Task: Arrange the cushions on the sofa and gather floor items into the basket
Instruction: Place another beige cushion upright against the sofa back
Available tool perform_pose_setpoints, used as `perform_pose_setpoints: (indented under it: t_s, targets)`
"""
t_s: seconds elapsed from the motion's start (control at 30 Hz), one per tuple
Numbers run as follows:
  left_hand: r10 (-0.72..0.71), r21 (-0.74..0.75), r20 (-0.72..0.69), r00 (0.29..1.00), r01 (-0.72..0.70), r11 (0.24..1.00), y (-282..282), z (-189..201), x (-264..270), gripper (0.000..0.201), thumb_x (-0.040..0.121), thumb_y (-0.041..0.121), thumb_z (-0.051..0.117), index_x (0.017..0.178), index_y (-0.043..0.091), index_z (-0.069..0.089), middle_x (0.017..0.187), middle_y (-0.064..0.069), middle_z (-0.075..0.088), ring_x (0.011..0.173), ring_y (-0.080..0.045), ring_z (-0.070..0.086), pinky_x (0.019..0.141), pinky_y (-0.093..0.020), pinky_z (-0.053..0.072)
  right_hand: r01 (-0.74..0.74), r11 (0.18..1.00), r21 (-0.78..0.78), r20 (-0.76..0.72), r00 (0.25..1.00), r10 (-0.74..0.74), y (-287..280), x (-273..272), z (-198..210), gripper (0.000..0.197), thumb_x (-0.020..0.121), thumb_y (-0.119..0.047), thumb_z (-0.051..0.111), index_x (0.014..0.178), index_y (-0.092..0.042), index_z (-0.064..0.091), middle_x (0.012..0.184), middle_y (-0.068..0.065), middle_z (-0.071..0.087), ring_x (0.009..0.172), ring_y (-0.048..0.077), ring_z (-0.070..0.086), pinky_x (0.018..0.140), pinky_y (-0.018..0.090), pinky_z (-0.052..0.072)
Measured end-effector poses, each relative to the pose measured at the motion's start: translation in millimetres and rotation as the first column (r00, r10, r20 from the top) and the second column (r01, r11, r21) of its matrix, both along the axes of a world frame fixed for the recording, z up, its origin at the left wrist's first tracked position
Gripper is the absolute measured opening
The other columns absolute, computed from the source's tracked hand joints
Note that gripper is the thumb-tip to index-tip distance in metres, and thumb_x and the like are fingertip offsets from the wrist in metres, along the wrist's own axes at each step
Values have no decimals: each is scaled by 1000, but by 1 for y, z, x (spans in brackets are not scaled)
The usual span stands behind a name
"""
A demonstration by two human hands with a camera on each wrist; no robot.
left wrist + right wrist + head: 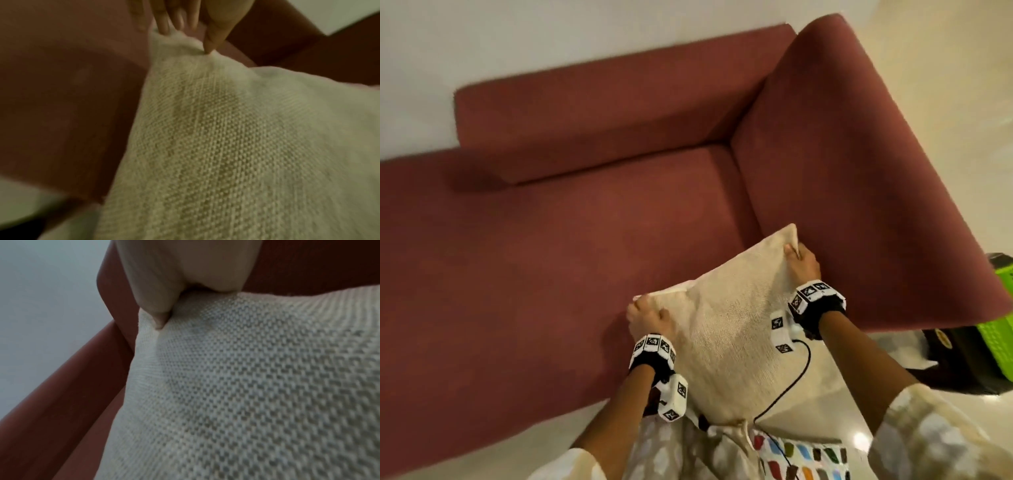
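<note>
Two hands point(650, 320) – one cushion point(732, 329)

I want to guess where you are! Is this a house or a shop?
Most likely a living room at home: a big red sofa stands against a plain wall, and both hands hold a cream cushion.

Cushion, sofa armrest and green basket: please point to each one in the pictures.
cushion point(726, 329), head view, middle of its woven face.
sofa armrest point(859, 192), head view, its broad inner side.
green basket point(996, 339), head view, its ribbed wall.
</note>
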State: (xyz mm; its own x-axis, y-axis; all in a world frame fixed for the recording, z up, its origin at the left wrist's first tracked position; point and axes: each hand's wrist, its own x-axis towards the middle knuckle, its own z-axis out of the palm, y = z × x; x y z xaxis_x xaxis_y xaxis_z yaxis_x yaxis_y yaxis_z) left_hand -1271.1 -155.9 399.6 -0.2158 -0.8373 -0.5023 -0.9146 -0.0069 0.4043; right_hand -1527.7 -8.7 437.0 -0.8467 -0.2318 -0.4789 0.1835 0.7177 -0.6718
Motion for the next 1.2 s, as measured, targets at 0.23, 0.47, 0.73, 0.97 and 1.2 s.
perform_pose_setpoints:
  t_s: [0.23, 0.47, 0.73, 0.97, 1.2]
  targets:
    - [512, 381, -217, 831, -411, 828, -9, -1, 7, 44, 94, 28, 51, 103, -13, 60, 100, -30, 65, 100, -43, 62, 70, -29, 35, 109, 990, -95, -68, 991, -115, -8, 8, 11, 34, 94, -34, 43, 104, -7, 60, 94, 4, 59, 93, 23, 56, 81, 31, 39]
    - [443, 54, -506, 740, -485, 873, -96, 109, -4, 35, 95, 29, 47, 65, 12, 50, 76, -15, 56, 79, -28, 55, 65, -32, 36, 54, 981, -188, -110, 991, -76, -76, -2, 102, 40, 95, -36, 39, 120, -11, 56, 120, 12, 61, 113, 29, 56, 97, 40, 41]
    - [228, -170, -758, 611, -523, 835, -220, 224, 43, 34, 95, 22, 50, 101, -8, 63, 84, -12, 57, 82, -17, 49, 66, -24, 33, -30, 903, -429, -116, 993, -23, -186, 38, 163, 44, 96, -32, 40, 126, -3, 52, 129, 16, 57, 122, 29, 51, 107, 41, 39]
    - [365, -26, -762, 535, -587, 809, -284, 190, 96, 31, 96, 23, 48, 90, -5, 61, 71, -3, 52, 71, -16, 48, 69, -27, 35, -138, 902, -408, -24, 990, 140, -256, 75, 137, 34, 95, -23, 43, 121, -5, 57, 120, 14, 60, 112, 26, 55, 91, 32, 41]
    - [434, 377, -686, 584, -225, 898, -325, 134, 113, 61, 82, -18, 44, 138, 2, 34, 113, -9, 57, 112, -29, 51, 95, -40, 43, -53, 930, -364, 157, 981, 117, -288, 81, 99, 30, 89, 0, 37, 114, -9, 50, 74, 0, 49, 66, 14, 45, 60, 27, 40]
